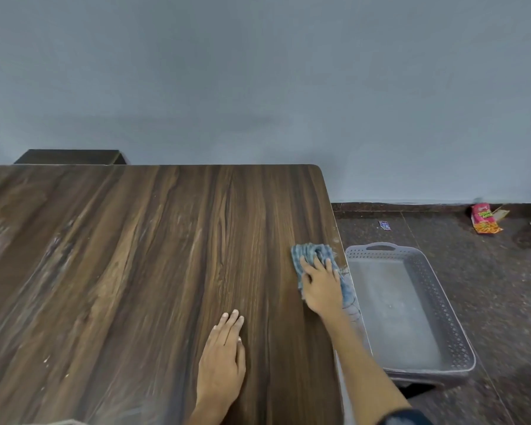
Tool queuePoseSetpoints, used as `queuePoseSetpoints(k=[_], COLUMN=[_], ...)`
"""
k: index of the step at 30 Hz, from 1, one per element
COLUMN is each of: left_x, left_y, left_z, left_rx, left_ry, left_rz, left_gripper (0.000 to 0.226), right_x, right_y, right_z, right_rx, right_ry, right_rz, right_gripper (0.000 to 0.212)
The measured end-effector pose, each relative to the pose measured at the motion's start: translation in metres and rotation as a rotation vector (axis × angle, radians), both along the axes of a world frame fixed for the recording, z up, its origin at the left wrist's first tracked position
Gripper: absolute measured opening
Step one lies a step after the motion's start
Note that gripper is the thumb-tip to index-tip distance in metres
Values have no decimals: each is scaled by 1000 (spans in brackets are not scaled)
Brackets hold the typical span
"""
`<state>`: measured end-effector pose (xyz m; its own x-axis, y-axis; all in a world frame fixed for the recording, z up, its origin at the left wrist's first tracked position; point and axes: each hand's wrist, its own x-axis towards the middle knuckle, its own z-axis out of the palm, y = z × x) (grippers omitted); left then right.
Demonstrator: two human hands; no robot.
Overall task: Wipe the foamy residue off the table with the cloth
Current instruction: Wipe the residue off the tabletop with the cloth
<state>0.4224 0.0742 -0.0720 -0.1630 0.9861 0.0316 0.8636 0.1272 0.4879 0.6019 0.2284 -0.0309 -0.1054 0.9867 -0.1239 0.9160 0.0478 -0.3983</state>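
Head view: right hand (321,286) presses the cloth (311,251) down at the table's (135,256) right edge, 3 o'clock, fingers spread over it. Left hand (224,348) lies flat on the table at 6 o'clock, fingers straight, holding nothing. Risk: the cloth overhangs the edge (grey basket (442,317) on the floor below), so 1 outward stroke could drop it. Pale streaks (0,240) at 9 o'clock look unwiped and may get missed.

cloth (314,251): blue-grey checked, crumpled, flat on the counter (166,240) at its right edge (one end hangs over) | foamy residue (0,243): faint whitish streaks, far left
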Motion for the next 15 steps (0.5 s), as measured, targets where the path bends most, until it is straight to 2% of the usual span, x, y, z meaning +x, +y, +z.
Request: queuePoseSetpoints(k=[2,5,8,10,13,15], left_x=[0,0,-1,-1,0,1], left_y=[-4,-7,-7,-8,-9,-8], left_z=[-1,-1,-1,-1,-3,-3], left_rx=[1,-4,-17,-11,8,7], left_ry=[-3,7,26,23,2,2], left_rz=[5,6,-4,-9,1,18], left_gripper=[49,49,49,49,49,49], right_x=[-33,-69,-60,-30,23,40], right_y=[7,-10,-47,-73,-96,-83], right_z=[0,-1,-1,-8,-20,-17], right_rx=[15,-33,-59,-15,88,92], right_ry=[-37,24,123,144,-11,-71], right_rz=[56,335,539,511,268,123], right_gripper=[46,44,42,42,48,62])
